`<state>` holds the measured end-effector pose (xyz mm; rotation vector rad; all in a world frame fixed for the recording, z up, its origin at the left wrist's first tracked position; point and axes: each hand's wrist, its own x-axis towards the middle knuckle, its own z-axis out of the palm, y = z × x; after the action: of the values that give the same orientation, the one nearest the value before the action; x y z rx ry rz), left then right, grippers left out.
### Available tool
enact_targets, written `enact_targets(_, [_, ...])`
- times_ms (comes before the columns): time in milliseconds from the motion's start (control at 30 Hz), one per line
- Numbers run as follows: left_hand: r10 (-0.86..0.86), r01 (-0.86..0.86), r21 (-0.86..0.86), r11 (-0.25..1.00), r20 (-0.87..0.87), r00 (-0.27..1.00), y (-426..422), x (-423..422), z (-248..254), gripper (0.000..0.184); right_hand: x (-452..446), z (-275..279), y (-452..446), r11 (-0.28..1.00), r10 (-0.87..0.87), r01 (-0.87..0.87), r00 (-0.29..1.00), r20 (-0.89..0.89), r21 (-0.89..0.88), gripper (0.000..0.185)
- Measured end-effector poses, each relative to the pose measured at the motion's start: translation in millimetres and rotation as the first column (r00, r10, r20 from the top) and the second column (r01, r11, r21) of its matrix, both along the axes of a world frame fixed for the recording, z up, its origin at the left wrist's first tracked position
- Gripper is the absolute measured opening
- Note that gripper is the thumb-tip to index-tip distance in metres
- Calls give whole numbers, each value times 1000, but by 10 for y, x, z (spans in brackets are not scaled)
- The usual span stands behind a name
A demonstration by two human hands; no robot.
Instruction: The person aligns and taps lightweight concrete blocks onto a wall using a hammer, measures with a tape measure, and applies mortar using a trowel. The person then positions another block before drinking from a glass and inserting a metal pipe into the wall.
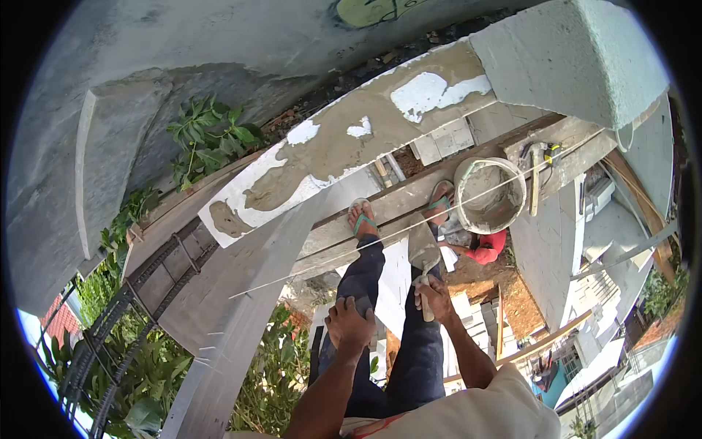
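Note:
My right hand [436, 298] grips the handle of a trowel [423, 247], whose mortar-smeared blade points away from me. In front of my left thigh, my left hand [349, 324] is curled with its knuckles up. A dark grey edge shows by its fingers, but what it holds is hidden. Beyond my feet runs a white block wall [232, 205], its top partly coated with wet grey mortar [333, 150]. A mortar-stained bucket [463, 179] stands on the planks to the right of my feet.
I stand on narrow wooden planks [329, 235] high above the ground. A taut string [344, 254] crosses over them. A hammer [536, 175] and a yellow tape measure [553, 152] lie beyond the bucket. Below is a person in red [488, 249]. Rebar [139, 307] juts at left.

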<state>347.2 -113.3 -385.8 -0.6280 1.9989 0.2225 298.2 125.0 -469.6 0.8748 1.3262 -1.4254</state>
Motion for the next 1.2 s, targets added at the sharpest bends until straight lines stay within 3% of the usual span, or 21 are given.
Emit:
enact_targets(33, [3,-3,-22,1000,-3,1000,5,-9,1,66,-81,-22,194,997,2,-4,1000,31,75,22])
enact_targets(67, [8,-8,-50,999,-5,1000,40,-15,11,66,-64,-90,425,940,233,-161,947,-221,300,27])
enact_targets(100, [-36,36,-3,999,-8,999,84,-30,20,66,-9,-235,672,804,497,-252,784,-373,539,33])
enact_targets(200, [-47,46,-62,997,-12,999,120,-62,1,63,-136,-641,1222,547,650,-192,711,-269,815,32])
enact_targets(233, [-79,78,-48,996,-21,997,114,-46,2,63,-292,-770,1342,515,601,-159,767,-223,842,24])
enact_targets(300, [-99,98,-47,994,-41,994,126,-73,0,63,-367,-1322,1812,384,755,-176,625,-199,906,21])
enact_targets(367, [-176,172,-67,983,-61,982,140,-116,12,62,-518,-1905,2216,238,862,-308,505,-53,921,20])
enact_targets(433, [-171,169,-46,985,-62,983,145,-129,6,62,-842,-1946,2124,218,749,-111,657,-93,970,18])
enact_targets(467, [-164,162,-42,986,-48,985,164,-185,33,61,-973,-2006,2120,222,733,-100,673,-98,970,18])
enact_targets(533, [-198,196,-50,979,-63,978,158,-169,3,61,-1191,-2084,2081,122,787,-352,605,126,928,22])
enact_targets(567, [-209,206,-54,977,-70,975,154,-155,-5,62,-1265,-2083,1995,131,779,-348,616,120,928,22])
enact_targets(633, [-195,192,-48,980,-63,979,149,-179,-12,62,-1479,-1904,1805,195,809,-533,562,172,823,27])
enact_targets(700, [-224,222,-41,974,-68,972,136,-164,-39,63,-1430,-1950,1815,224,834,-549,536,133,805,27])
enact_targets(767, [-239,235,-57,970,-62,969,148,-170,-52,63,-1200,-2396,2054,265,943,-674,329,-41,689,26])
enact_targets(800, [-251,247,-68,967,-56,966,148,-175,-57,63,-1094,-2359,2154,270,943,-674,330,-46,687,26])
enact_targets(867, [-261,256,-69,964,-62,963,142,-184,-60,62,-860,-2125,2257,428,879,-471,414,-235,771,43])
enact_targets(900, [-269,265,-65,962,-69,961,141,-189,-56,62,-815,-1964,2226,430,878,-473,416,-236,769,43])
enact_targets(967, [-264,261,-60,964,-60,963,154,-225,-33,62,-707,-1642,2168,557,715,-282,641,-279,781,47])
enact_targets(1000, [-255,252,-55,966,-55,965,169,-237,-19,62,-624,-1610,2140,599,667,-199,660,-346,775,43])
enact_targets(1100, [-243,240,-50,970,-64,968,185,-243,-4,62,-835,-1134,1944,614,628,-332,754,-190,716,43])
enact_targets(1200, [-250,244,-73,967,-91,964,160,-152,-52,62,-1200,-450,1605,671,646,-249,658,-387,698,37])
